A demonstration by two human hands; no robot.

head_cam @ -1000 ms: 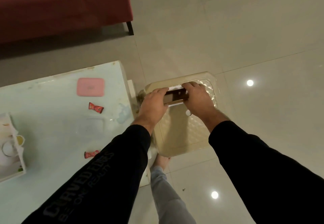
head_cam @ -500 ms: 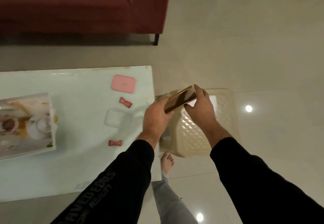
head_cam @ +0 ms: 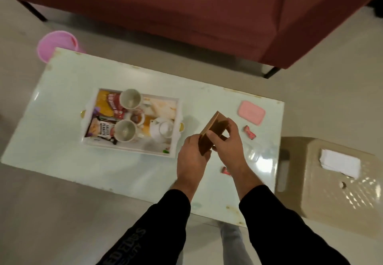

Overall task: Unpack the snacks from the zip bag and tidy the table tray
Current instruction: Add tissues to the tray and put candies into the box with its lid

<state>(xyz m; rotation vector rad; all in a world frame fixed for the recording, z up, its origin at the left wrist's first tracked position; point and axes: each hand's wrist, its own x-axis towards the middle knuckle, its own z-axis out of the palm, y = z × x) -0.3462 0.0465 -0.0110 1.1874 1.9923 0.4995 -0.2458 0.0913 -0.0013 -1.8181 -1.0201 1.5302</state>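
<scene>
Both hands hold a flat brown box [head_cam: 213,128] above the pale table [head_cam: 62,161], just right of the white tray [head_cam: 132,150]. My left hand [head_cam: 191,161] grips its near end and my right hand [head_cam: 227,142] pinches its right side. The tray carries two cups [head_cam: 130,98], a white teapot [head_cam: 163,129] and snack packets [head_cam: 101,127]. Two red wrapped candies [head_cam: 249,135] lie on the table to the right of my hands. A clear zip bag [head_cam: 257,152] lies flat near them, hard to make out.
A pink flat case [head_cam: 251,112] rests near the table's far right corner. A beige plastic stool [head_cam: 331,194] with white paper [head_cam: 339,162] on it stands right of the table. A red sofa [head_cam: 186,5] runs behind; a pink bin [head_cam: 56,43] sits at far left.
My hands have carried the brown box from above the stool leftward over the table, and the view has swung left so the whole tray shows.
</scene>
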